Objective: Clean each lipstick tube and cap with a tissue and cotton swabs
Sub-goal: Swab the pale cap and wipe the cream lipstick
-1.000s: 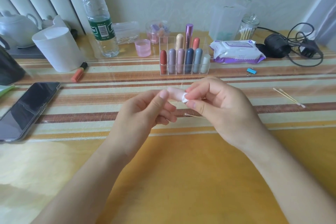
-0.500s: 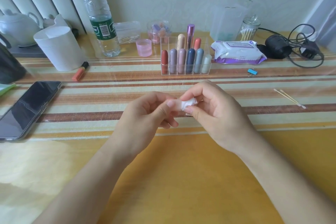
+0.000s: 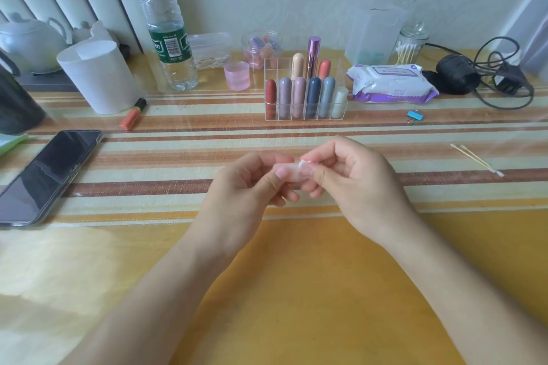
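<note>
My left hand (image 3: 246,187) holds a pale pink lipstick tube (image 3: 289,171) between thumb and fingers, above the striped mat at the table's middle. My right hand (image 3: 353,184) pinches a small white tissue (image 3: 304,163) against the tube's right end. Most of the tube is hidden by fingers. Behind them, a clear acrylic organizer (image 3: 305,115) holds several lipsticks upright. Two cotton swabs (image 3: 476,159) lie on the mat to the right. A pack of wipes (image 3: 391,84) lies beside the organizer.
A phone (image 3: 47,175) lies at the left. A white cup (image 3: 98,77), water bottle (image 3: 167,24), pink cap (image 3: 236,75) and orange lip tube (image 3: 132,118) stand behind. A swab jar (image 3: 410,44), black cables (image 3: 489,74) and blue clip (image 3: 414,116) sit at the right.
The hands turned the tube; more of its pale pink body shows between them, and the tissue has shifted along its right end. Both hands stay in the same spot.
</note>
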